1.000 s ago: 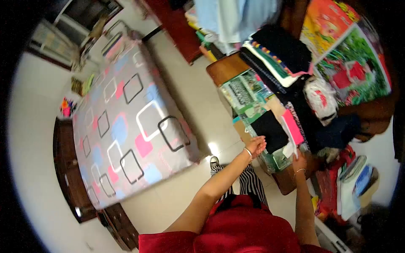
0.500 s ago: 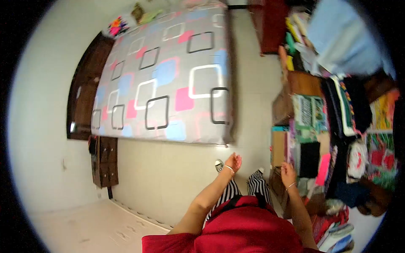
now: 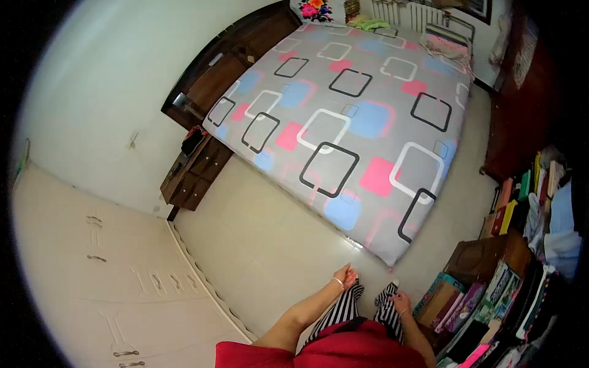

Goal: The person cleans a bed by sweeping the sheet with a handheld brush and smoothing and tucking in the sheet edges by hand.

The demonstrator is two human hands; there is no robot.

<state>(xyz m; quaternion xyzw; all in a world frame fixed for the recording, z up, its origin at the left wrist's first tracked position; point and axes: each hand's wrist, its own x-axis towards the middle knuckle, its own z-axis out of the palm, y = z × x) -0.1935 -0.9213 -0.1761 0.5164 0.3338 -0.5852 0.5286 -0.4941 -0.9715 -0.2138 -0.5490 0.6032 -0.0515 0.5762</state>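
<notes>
My left hand (image 3: 346,275) hangs in front of my body over the tiled floor, its fingers loosely bent and apart, with nothing visible in it. A bracelet circles its wrist. My right hand (image 3: 400,302) hangs beside my striped trousers (image 3: 346,306), fingers slightly curled and apart, and it also appears to hold nothing. To its right is a stack of boxes and books (image 3: 443,302), apart from the hand. Ahead of both hands lies the bed (image 3: 362,122), covered by a grey sheet with pink, blue, black and white squares; neither hand touches it.
A dark headboard (image 3: 215,67) and a small brown nightstand (image 3: 199,168) stand along the left wall. Pale wardrobe doors (image 3: 123,276) fill the lower left. On the right are a dark red cabinet (image 3: 521,104) and piled clothes (image 3: 561,227). Tiled floor (image 3: 245,221) surrounds the bed.
My view has turned left, so the bed and the right-hand piles now sit further right and the wardrobe shows more. Both hands remain low in front of me, holding nothing visible.
</notes>
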